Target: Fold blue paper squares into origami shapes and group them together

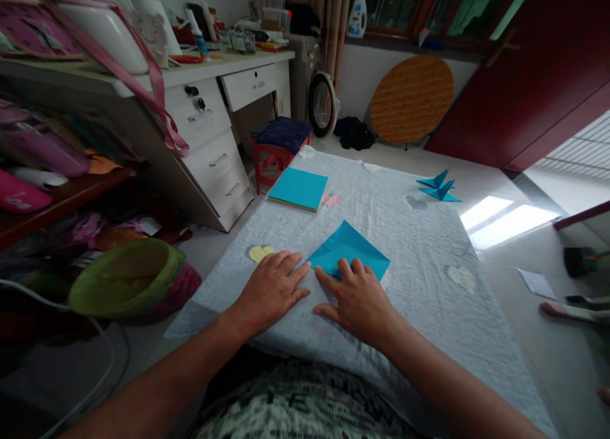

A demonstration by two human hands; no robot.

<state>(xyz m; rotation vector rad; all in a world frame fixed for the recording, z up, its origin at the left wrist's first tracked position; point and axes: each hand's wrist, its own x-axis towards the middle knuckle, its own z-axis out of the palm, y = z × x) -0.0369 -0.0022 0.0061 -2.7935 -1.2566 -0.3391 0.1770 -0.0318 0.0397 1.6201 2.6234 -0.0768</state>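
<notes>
A blue sheet of origami paper (350,245) lies on the cloth-covered table, a crease line showing near its right corner. My right hand (357,296) rests on its near part, fingers spread and pressing flat, hiding some of the near edge. At the paper's left corner is my left hand (274,290), palm down with its fingers stretched out and its fingertips by that corner. Farther off to the left sits a stack of coloured paper (299,188) with a blue sheet on top. Folded blue paper cranes (439,186) stand at the table's far right.
The table's cloth (419,324) is light grey-blue with heart patches. Left of it are a waste bin (128,277) with a green liner and a white desk (210,147). A red stool (281,150) touches the far left area. A round wooden board (412,99) leans on the wall.
</notes>
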